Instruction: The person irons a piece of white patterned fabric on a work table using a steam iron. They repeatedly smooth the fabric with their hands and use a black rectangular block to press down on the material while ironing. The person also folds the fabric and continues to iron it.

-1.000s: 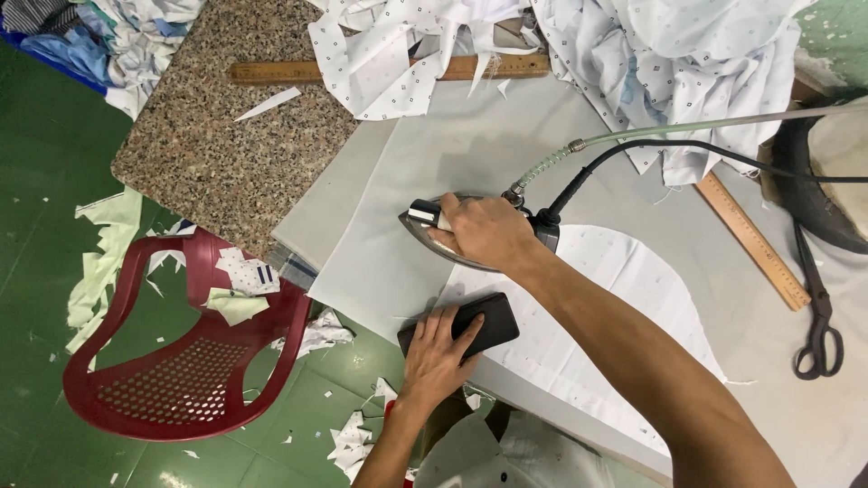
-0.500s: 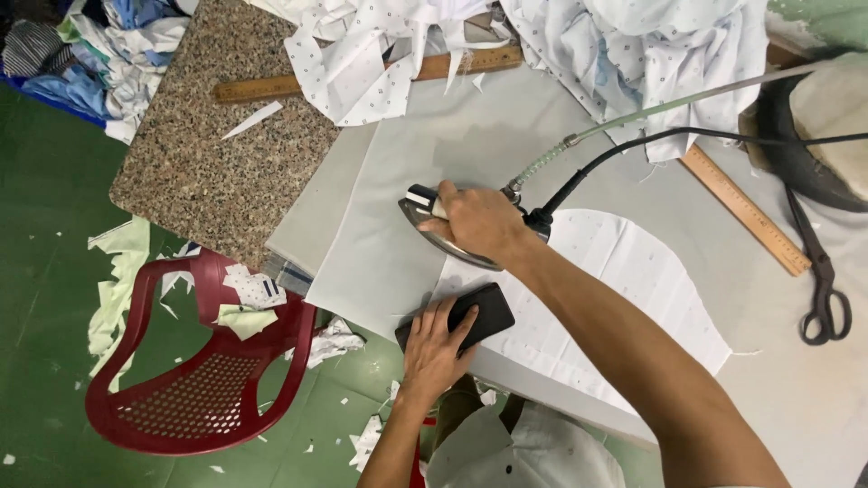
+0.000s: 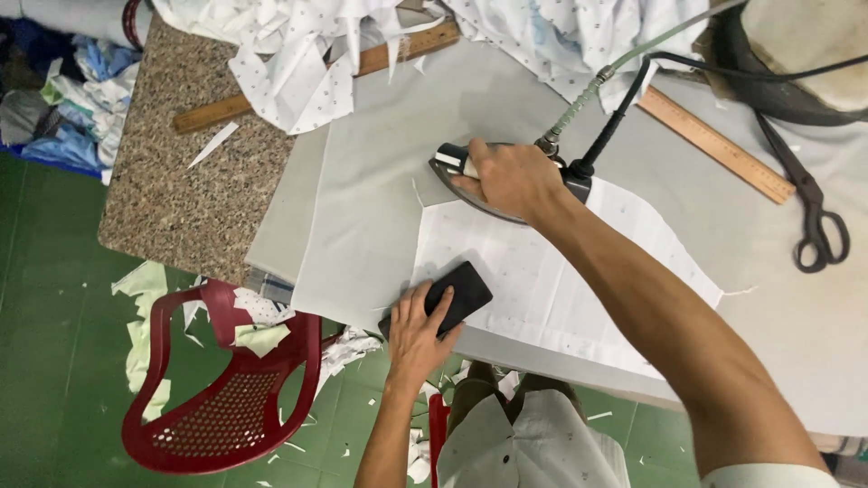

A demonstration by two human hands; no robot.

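Note:
My right hand [image 3: 512,176] grips the handle of a steam iron [image 3: 461,172] that rests on the far edge of a white cut fabric piece [image 3: 551,280] with small dots. A black cord and a grey-green hose [image 3: 588,95] run from the iron's back end to the upper right. My left hand [image 3: 418,333] lies at the table's near edge, fingers flat on a black rectangular block [image 3: 459,295] that sits on the near left corner of the fabric. The fabric lies on a grey pressing pad [image 3: 362,199].
Black scissors [image 3: 814,221] and a wooden ruler [image 3: 714,145] lie at the right. A second wooden ruler [image 3: 217,113] and heaped white cloth [image 3: 298,54] cover the back. A red plastic chair [image 3: 226,398] with scraps stands left of the granite-topped table [image 3: 172,208].
The view has shifted a little. The iron and my right hand stay on the fabric's far edge; my left hand remains on the black block.

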